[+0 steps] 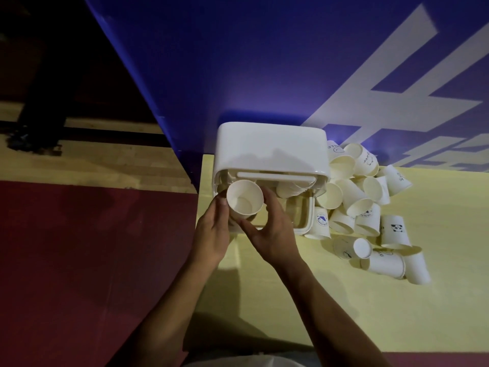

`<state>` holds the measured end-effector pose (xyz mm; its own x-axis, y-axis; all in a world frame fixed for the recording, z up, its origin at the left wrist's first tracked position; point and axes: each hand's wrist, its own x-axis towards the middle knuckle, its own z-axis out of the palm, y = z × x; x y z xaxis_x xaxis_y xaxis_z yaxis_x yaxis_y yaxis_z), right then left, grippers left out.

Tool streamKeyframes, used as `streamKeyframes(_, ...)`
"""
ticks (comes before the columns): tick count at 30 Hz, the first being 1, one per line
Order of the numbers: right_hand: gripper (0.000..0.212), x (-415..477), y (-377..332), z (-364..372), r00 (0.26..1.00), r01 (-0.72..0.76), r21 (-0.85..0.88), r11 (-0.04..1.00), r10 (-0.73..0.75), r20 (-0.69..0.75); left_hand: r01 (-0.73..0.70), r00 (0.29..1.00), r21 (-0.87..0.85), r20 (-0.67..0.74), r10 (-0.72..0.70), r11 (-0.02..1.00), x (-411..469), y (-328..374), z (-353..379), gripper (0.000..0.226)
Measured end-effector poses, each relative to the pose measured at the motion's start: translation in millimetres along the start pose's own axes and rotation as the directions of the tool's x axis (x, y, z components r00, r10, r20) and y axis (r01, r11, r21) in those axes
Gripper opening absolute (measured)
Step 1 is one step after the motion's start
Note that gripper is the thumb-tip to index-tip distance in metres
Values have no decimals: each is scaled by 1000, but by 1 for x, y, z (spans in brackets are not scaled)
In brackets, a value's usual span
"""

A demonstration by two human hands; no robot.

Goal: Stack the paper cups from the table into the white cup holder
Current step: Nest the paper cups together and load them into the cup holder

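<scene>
Left hand [211, 231] and right hand [270, 234] are curled round one paper cup [244, 198], held mouth-up at the open front of the white cup holder [270, 147], where its thin wall could be crushed by excess grip or the cup jammed by tilted entry.

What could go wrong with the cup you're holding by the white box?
A few things might. The paper cup looks thin, so the left hand and right hand could squash it by squeezing. The cup holder sits near the left edge of the table, so a hard push might shove it off. The pile of loose cups crowds beside the holder, and a bump could send some rolling.
</scene>
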<state>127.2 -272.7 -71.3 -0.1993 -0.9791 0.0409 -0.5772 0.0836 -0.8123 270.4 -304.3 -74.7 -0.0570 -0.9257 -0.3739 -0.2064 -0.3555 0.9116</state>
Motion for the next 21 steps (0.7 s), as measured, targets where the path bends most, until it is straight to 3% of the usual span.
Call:
streamKeyframes(8,85,-3,6,2,996,-39,33,999,36,81,-40,999,78,6,40,996,2,-9,2,33)
streamKeyframes(21,68,11,28,6,971,-14,32,999,6,240,-74,997,235,33,68,969,5,-32,4,41)
